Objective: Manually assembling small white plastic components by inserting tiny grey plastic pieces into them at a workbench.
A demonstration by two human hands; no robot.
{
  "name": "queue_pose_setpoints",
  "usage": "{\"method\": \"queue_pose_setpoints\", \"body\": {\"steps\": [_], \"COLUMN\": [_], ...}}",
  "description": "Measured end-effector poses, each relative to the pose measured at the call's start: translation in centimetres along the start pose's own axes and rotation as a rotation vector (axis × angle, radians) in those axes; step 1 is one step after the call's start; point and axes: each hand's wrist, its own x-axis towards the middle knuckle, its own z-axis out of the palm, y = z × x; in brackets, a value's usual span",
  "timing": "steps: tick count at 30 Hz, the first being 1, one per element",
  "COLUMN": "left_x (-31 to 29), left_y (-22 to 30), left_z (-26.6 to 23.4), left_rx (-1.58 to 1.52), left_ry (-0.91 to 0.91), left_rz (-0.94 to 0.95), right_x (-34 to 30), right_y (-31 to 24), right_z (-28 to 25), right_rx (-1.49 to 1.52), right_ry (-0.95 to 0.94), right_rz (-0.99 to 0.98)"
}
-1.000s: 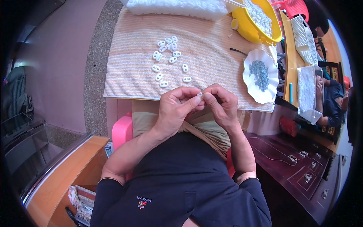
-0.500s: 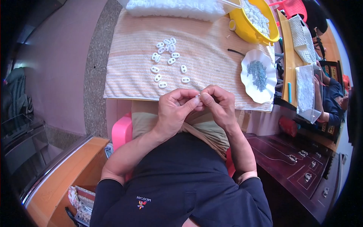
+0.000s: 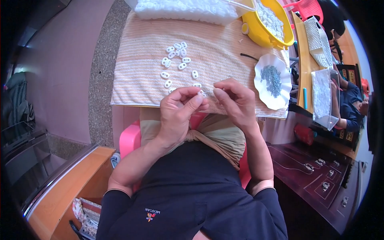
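Observation:
My left hand pinches a small white plastic piece between thumb and forefinger, above the near edge of the towel-covered table. A short gap to its right, my right hand has thumb and forefinger pressed close. Whatever lies between those fingertips is too small to make out. Beyond my hands, several white oval pieces with two dark holes are scattered on the striped towel; some are partly hidden behind my left hand. To the right stands a white scalloped dish holding a heap of small grey-blue metal parts.
At the far right of the table is a yellow basin full of white pieces. A clear box of white pieces lines the far edge. A thin black stick lies by the dish. Another person sits at right beside a clear tub.
My hands, fingertips together before, have come apart. The left has shifted left with the white piece, the right a little up and to the right.

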Motion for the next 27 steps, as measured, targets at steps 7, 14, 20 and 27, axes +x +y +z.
{"method": "queue_pose_setpoints", "body": {"steps": [7,14,20,27], "left_x": [0.4,0.5,0.7,0.8], "left_y": [0.5,0.6,0.5,0.4], "left_z": [-0.2,-0.3,-0.6,-0.7], "left_rx": [-0.082,-0.071,-0.069,-0.077], "left_ry": [0.047,0.067,0.072,0.069], "left_rz": [0.017,0.002,-0.006,-0.005], "right_x": [1.9,2.2,2.2,1.6], "right_y": [-0.2,-0.6,-0.3,0.5], "right_z": [2.2,2.7,2.7,2.2], "right_rx": [-0.625,-0.731,-0.667,-0.134], "right_ry": [-0.113,-0.169,-0.175,-0.042], "right_rz": [-0.201,-0.119,-0.152,0.01]}}
